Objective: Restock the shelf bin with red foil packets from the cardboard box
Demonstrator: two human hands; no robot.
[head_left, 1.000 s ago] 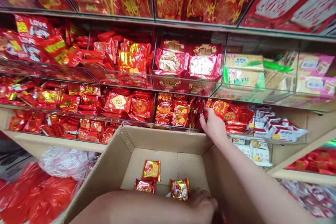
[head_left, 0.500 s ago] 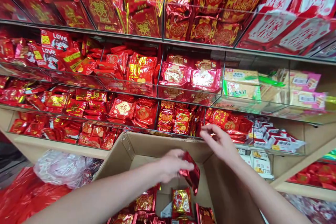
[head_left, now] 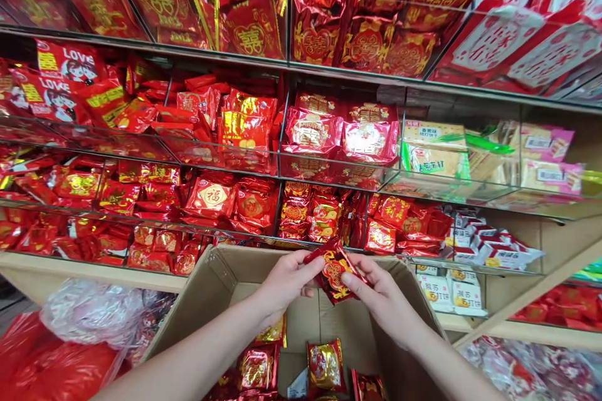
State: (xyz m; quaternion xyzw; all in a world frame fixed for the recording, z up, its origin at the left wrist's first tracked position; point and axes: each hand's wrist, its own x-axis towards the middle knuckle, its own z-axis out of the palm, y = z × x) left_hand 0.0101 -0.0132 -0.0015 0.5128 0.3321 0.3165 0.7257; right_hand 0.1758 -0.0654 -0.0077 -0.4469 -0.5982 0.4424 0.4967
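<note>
A dark red packet (head_left: 335,276) with a gold and red emblem is held between both hands, over the far part of an open cardboard box (head_left: 301,256). My left hand (head_left: 292,277) grips its left side, thumb on top. On its right side, my right hand (head_left: 376,285) pinches it with the thumb on the front. Below, inside the box, lie a gold and red packet (head_left: 325,364), a red packet (head_left: 258,368) and several others, partly hidden by my left forearm.
Shelves with clear front panels (head_left: 226,153) rise behind the box, filled with red packets. Pale cracker packs (head_left: 435,149) sit at the right. A red plastic bag (head_left: 56,363) and clear plastic wrapping (head_left: 94,310) lie at the lower left.
The dark red packet has been raised toward the shelf side of the box and turned face up. My right hand has come down from near the shelf and taken hold of its right side.
</note>
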